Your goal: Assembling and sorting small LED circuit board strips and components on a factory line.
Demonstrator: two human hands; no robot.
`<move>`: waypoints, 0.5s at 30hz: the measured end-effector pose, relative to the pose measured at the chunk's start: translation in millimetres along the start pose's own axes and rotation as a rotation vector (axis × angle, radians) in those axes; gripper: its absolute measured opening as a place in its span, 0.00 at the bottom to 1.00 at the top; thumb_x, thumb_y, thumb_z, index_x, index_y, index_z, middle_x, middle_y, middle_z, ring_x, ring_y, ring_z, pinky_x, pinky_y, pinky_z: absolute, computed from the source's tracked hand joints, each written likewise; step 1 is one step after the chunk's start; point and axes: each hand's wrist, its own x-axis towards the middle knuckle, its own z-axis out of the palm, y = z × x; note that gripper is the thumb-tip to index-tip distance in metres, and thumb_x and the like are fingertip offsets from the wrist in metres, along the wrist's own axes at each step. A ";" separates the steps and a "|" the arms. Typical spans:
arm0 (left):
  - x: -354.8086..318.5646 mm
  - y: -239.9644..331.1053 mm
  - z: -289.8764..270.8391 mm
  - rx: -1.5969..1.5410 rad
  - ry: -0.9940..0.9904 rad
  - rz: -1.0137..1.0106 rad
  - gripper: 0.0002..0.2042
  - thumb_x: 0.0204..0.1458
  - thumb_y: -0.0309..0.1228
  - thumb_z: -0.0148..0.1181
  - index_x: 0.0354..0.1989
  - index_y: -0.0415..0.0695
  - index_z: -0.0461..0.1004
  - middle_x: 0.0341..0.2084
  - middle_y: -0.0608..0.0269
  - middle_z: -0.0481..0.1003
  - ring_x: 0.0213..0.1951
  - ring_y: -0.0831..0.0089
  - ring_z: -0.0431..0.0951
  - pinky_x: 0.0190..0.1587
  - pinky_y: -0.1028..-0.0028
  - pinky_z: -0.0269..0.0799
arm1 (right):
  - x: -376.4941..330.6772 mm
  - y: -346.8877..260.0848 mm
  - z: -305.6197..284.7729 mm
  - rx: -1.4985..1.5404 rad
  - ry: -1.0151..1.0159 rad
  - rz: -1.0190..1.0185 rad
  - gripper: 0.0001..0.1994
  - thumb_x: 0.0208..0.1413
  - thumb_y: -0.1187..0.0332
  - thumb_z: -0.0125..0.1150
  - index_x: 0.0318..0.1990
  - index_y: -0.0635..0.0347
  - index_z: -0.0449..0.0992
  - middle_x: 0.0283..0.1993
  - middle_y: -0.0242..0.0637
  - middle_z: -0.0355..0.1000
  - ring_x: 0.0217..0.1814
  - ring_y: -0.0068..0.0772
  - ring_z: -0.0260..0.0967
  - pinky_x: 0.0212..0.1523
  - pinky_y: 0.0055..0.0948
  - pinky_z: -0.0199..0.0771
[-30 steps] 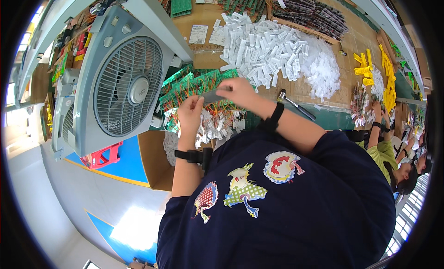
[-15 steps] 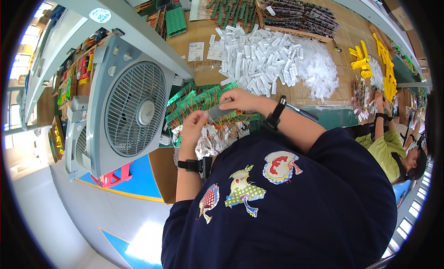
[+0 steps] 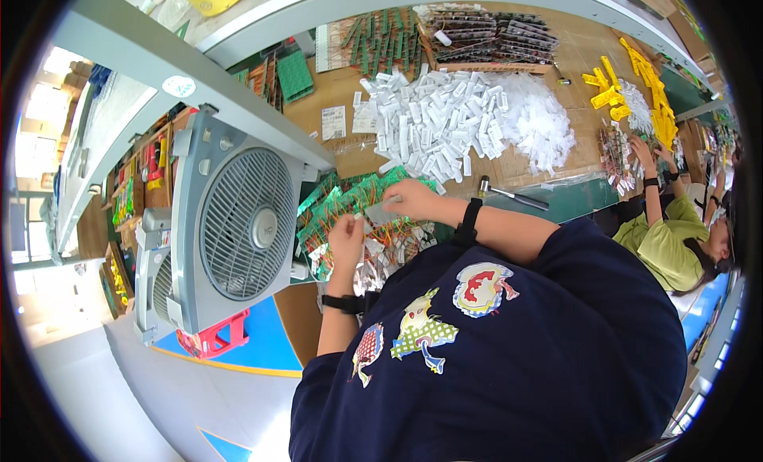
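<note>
Between my two hands is a small flat greyish piece [image 3: 385, 213], perhaps a plastic sleeve; its exact kind is not clear. My right hand [image 3: 413, 201] pinches its upper right end between thumb and fingers. Close to the other end, my left hand [image 3: 346, 238] is closed in a pinch, and a bit of white shows at its fingertips. Under both hands lie green circuit boards [image 3: 342, 198] with orange wires. Silvery-white wrapped pieces [image 3: 389, 251] are heaped nearer to me, partly hidden by my left wrist.
A grey box fan [image 3: 246, 224] stands at left beside a metal post. Beyond my hands are piles of white plastic casings [image 3: 433, 116] and clear pieces [image 3: 534, 124]. A hammer [image 3: 518, 198] lies by my right forearm. A co-worker in green [image 3: 660, 247] works at right, near yellow parts [image 3: 610, 90].
The whole view has shifted, with the fan and bench lower at left. The greyish piece remains between my hands and now looks paler and tilted differently. The hammer shows more fully.
</note>
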 end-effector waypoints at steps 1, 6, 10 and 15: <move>4.3 2.2 -9.2 -0.157 -0.060 -0.052 0.04 0.52 0.27 0.56 0.29 0.40 0.72 0.22 0.69 0.72 0.24 0.84 0.68 0.26 0.82 0.60 | 0.8 9.2 -5.5 -0.009 0.015 0.002 0.10 0.44 0.62 0.61 0.28 0.60 0.76 0.27 0.44 0.72 0.31 0.46 0.70 0.31 0.41 0.68; 13.1 17.2 -48.9 -0.413 -0.196 -0.215 0.07 0.51 0.28 0.57 0.34 0.37 0.74 0.31 0.63 0.77 0.28 0.81 0.72 0.29 0.79 0.66 | -0.6 8.2 -17.4 0.152 -0.046 0.142 0.13 0.46 0.60 0.62 0.34 0.60 0.77 0.28 0.42 0.74 0.30 0.36 0.71 0.33 0.33 0.68; 8.6 33.5 -13.2 -0.251 -0.161 -0.036 0.08 0.51 0.26 0.58 0.37 0.35 0.73 0.33 0.61 0.76 0.35 0.79 0.75 0.39 0.80 0.69 | -0.4 -13.8 -17.8 0.155 -0.113 0.134 0.12 0.47 0.61 0.61 0.34 0.59 0.77 0.27 0.40 0.73 0.29 0.35 0.71 0.32 0.32 0.68; 8.2 27.2 7.3 -0.322 -0.126 -0.051 0.08 0.48 0.22 0.60 0.36 0.34 0.73 0.26 0.66 0.76 0.28 0.83 0.74 0.31 0.84 0.69 | 3.0 -10.6 -6.3 0.112 -0.090 0.083 0.12 0.45 0.61 0.62 0.33 0.58 0.77 0.26 0.41 0.73 0.29 0.37 0.71 0.31 0.32 0.68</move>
